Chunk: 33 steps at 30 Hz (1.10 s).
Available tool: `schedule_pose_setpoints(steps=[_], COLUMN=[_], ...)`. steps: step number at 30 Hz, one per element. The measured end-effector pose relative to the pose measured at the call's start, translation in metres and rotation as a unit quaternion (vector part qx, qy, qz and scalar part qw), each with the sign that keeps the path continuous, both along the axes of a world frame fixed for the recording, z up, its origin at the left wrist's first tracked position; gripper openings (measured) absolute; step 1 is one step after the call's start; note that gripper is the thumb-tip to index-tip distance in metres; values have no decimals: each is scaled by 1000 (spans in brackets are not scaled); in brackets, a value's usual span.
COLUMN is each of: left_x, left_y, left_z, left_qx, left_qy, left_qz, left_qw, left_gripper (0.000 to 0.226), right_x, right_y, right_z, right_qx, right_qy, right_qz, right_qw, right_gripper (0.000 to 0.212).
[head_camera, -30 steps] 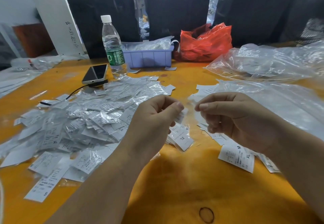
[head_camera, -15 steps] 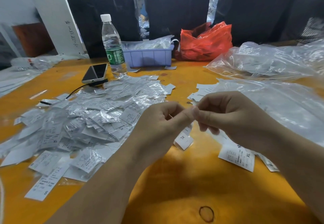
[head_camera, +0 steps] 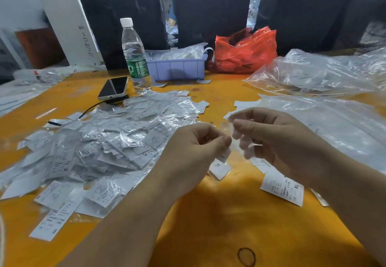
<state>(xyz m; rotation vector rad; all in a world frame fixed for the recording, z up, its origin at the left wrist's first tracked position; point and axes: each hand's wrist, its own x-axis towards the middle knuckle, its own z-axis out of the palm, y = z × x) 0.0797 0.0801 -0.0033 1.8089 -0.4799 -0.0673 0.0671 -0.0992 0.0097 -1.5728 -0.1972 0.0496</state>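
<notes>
Plastic, blurred; left hand, right hand pinch

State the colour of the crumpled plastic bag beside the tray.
The bag is red; head view.

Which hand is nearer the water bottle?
Left. The left hand sits in front of the water bottle, slightly rightward; the right hand is farther right. Both pinch a small clear bag.

1. Half a second ago my left hand and right hand met fingertip to fingertip; now they have drawn slightly apart.
2. My right hand has risen a little.
3. The bag now shows, pinched between them.
</notes>
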Motion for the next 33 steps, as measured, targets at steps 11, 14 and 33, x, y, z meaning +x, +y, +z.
schedule_pose_setpoints(steps=[11,14,33], left_x=[8,9,7], left_y=[5,5,7], left_z=[1,3,8], left_qx=[-51,-82,-16], left_qy=[11,14,-6], left_qz=[47,67,85], left_qw=[997,994,996], left_gripper=[13,30,17], right_x=[-1,-3,-2], right_y=[-3,-1,-2], right_z=[2,2,2], right_qx=[-5,-10,-106], right_qy=[20,20,-30], right_qz=[-25,22,39], right_qw=[999,999,993], right_gripper=[19,18,17])
